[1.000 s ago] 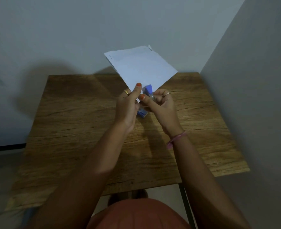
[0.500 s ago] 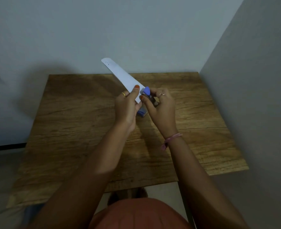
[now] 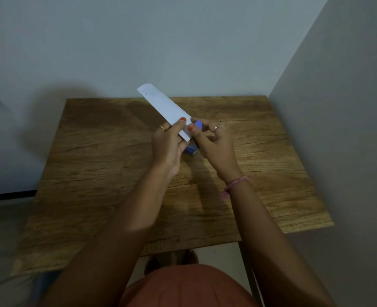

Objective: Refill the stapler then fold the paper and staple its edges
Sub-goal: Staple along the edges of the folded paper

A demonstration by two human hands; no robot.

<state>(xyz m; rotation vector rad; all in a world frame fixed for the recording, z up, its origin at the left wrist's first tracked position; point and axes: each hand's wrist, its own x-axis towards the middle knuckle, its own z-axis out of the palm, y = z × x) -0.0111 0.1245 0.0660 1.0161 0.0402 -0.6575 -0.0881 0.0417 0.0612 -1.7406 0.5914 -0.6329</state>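
Pinching the near end of the folded paper (image 3: 165, 108) between thumb and fingers, the left hand (image 3: 167, 144), with a ring on one finger, held above the middle of the wooden table (image 3: 94, 173). Paper seen nearly edge-on, slanting up and away toward the far left, its free far end in the air over the table's far edge, a few small dark marks near that corner, probably staples though too small to be sure. Just right of the pinch, the blue stapler (image 3: 194, 138), wrapped in the right hand (image 3: 214, 142), fingers curled round it, thumb near its far tip, mouth at the paper's near edge; whether the sheet is already between the arms, impossible to tell. A pink band (image 3: 234, 187) round the right wrist. Farther right, a plain wall (image 3: 338, 129) close against the table.

Judged from this: light, thin, floppy stock, stiffened somewhat by the fold, likely to sag or twist if held far from the work, and easy to crease or tear. Best taken close beside the spot to be stapled, layers pressed flat and edges aligned. Stapler small, hard and smooth, likely needing a firm squeeze across top and base.
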